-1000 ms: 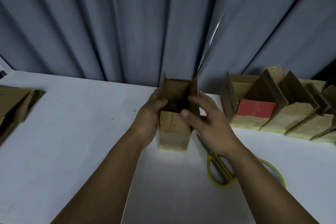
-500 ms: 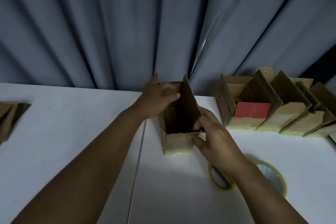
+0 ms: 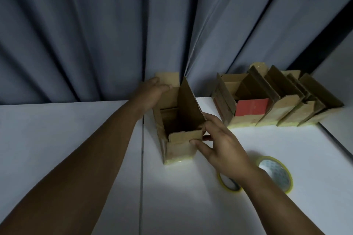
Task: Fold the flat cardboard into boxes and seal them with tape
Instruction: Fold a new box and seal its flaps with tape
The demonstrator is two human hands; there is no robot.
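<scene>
An open-topped brown cardboard box (image 3: 179, 149) stands on the white table (image 3: 76, 139) near its far edge, with yellow tape along its bottom and its flaps standing up. My left hand (image 3: 150, 93) rests on the box's far left flap, fingers fairly straight. My right hand (image 3: 219, 143) pinches the near right corner, thumb and fingers at the short front flap. A roll of yellow-edged tape (image 3: 275, 173) lies on the table to the right, partly behind my right wrist.
A row of several folded open boxes (image 3: 277, 105), one holding a red item (image 3: 252, 107), lines the back right against the grey curtain (image 3: 133, 25). Yellow scissor handles (image 3: 228, 183) peek out beneath my right wrist. A seam in the table (image 3: 142, 158) runs toward me.
The box has been moved back toward the curtain. My left hand slid from the box's left side to its far flap, and my right hand shifted to the near right corner.
</scene>
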